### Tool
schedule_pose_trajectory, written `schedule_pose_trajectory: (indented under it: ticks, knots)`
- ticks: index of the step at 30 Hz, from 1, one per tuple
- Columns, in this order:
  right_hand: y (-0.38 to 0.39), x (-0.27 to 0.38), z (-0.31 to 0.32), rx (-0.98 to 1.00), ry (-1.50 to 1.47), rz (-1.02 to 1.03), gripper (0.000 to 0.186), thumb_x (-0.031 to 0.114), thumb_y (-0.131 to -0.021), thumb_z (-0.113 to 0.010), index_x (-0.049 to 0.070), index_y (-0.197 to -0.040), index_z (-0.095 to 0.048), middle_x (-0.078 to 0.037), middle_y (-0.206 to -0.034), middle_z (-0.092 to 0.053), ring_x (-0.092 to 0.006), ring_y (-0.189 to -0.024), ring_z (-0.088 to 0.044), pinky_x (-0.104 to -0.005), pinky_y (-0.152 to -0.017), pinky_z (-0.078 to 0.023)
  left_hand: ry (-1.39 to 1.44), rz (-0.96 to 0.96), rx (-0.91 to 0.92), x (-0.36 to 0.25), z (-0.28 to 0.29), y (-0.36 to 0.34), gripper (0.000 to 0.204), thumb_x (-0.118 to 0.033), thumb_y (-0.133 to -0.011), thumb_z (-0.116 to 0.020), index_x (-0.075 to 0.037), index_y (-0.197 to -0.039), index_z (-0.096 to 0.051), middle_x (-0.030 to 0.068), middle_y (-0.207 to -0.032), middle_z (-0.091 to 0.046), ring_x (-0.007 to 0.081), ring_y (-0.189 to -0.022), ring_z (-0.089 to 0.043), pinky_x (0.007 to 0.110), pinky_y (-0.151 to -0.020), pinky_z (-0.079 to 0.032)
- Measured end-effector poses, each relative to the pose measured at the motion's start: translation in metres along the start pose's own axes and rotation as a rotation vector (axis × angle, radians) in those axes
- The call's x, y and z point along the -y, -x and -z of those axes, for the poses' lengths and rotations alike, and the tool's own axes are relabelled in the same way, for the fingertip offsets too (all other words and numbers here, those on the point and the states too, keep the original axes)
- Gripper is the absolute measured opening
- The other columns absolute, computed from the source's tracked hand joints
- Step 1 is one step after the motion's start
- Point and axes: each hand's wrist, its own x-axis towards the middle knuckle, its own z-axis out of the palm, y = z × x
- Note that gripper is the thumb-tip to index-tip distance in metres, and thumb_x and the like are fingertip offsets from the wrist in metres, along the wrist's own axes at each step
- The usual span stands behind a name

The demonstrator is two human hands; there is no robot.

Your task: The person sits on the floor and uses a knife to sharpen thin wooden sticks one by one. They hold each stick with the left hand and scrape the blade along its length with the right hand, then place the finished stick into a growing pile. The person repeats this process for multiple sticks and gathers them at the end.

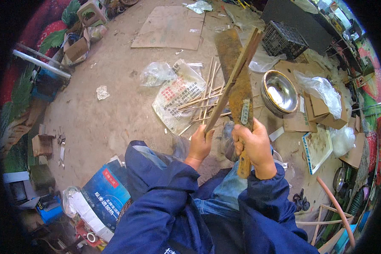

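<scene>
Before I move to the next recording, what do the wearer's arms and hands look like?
The left hand and right hand are bare, with no gloves or watch visible. The left sleeve and right sleeve are long, loose, creased and dark blue, reaching to about the wrists.

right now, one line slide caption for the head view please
Left hand gripping a wooden strip, right hand a rusty blade with wooden handle, thin sticks on the floor.

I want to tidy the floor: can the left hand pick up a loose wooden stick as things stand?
Probably not: the left hand is closed around a wooden strip, though the loose wooden sticks beyond it lie mostly uncovered.
</scene>
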Motion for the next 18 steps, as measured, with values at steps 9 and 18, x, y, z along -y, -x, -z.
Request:
schedule_pose_trajectory:
  ticks: [9, 18]
  knots:
    - [-0.014, 0.003, 0.027, -0.176, -0.144, -0.026, 0.011, 0.016, -0.098, -0.053, 0.009, -0.106, -0.049, -0.006, -0.073, -0.056, -0.0098, -0.046, -0.045, -0.0266, -0.039, -0.04, 0.026, 0.212, 0.179, -0.079, -0.006, 0.016, 0.022, -0.022, -0.097, -0.06, -0.004, -0.109, -0.057, 0.0254, -0.094, -0.064, 0.0485, -0.088, -0.061, 0.052, -0.072, -0.048]
    - [-0.013, 0.032, 0.053, -0.194, -0.351, 0.028, 0.012, 0.016, -0.098, -0.053, 0.009, -0.105, -0.047, -0.007, -0.074, -0.056, -0.0103, -0.048, -0.046, -0.0293, -0.043, -0.042, -0.186, 0.082, 0.306, -0.09, 0.001, -0.038, 0.016, -0.016, -0.099, -0.055, -0.005, -0.108, -0.06, 0.0256, -0.093, -0.062, 0.0448, -0.083, -0.063, 0.045, -0.071, -0.05]
